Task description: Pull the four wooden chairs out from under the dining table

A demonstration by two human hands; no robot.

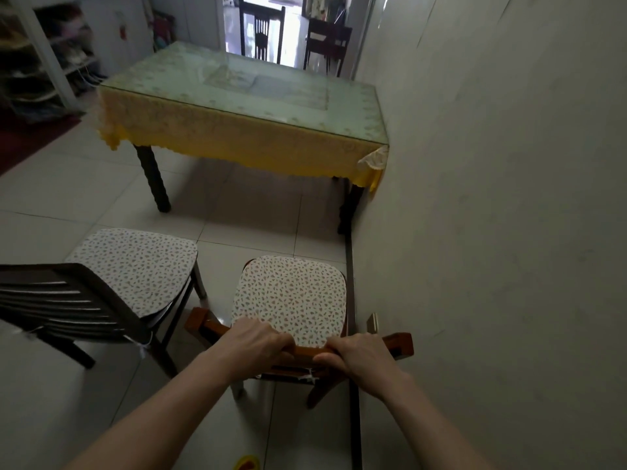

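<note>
The brown chair (291, 300) stands clear of the dining table (244, 130), tight against the wall (492, 198); the left hand (258, 344) and right hand (359, 354) grip its top rail. A darker chair (101, 293) stands just beside it.

Two chairs (291, 300) side by side before the table (244, 130), wall (492, 198) right

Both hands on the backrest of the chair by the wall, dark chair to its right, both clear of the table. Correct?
Not quite. The head view shows the dark chair to the left of the held chair, not the right. The rest holds: left hand and right hand grip the backrest of the chair by the wall, and both chairs are clear of the table.
</note>
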